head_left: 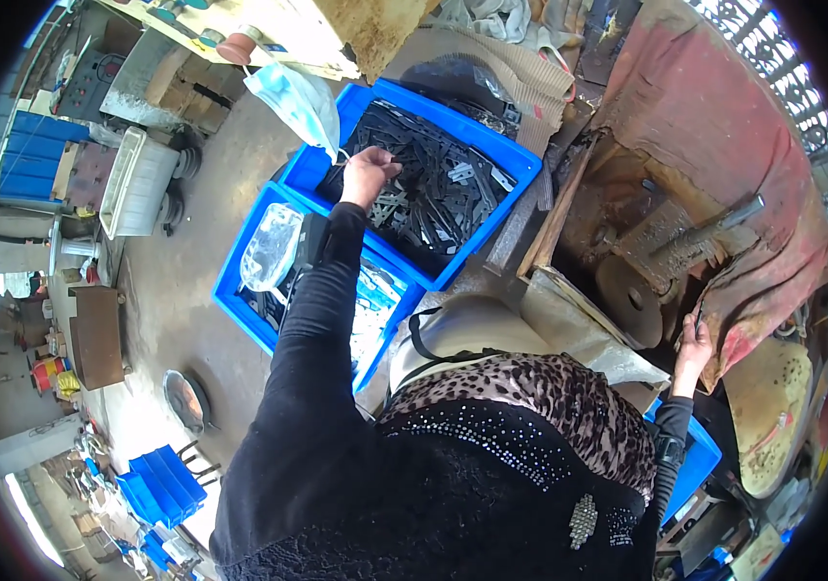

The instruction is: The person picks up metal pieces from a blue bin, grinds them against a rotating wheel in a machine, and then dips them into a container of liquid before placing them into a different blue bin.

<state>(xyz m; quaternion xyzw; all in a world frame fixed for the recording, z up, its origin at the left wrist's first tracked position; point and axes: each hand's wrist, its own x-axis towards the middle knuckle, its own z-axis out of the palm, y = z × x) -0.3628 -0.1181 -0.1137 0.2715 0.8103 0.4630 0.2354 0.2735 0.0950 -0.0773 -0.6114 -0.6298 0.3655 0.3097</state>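
Note:
My left hand (368, 178) is over a blue bin (521, 184) heaped with flat dark metal pieces (424, 189). Its fingers are pinched together; what they hold, if anything, is too small to make out. Close beside that hand hangs a light-blue face mask (298, 105) by its loop. On the right, my right hand (693, 354) is closed around a thin dark piece (700, 314) that sticks up from the fingers. It is beside a dirty machine with a round wheel (629, 302), under the edge of a stained red cloth (695, 145).
A second blue bin (230, 297) adjoins the first, holding more pieces and a clear plastic container (272, 246). Wooden boards (559, 208) edge the machine. Another blue bin (690, 455) is by my right forearm. Blue crates (162, 484) and a round basin (185, 401) stand on the floor.

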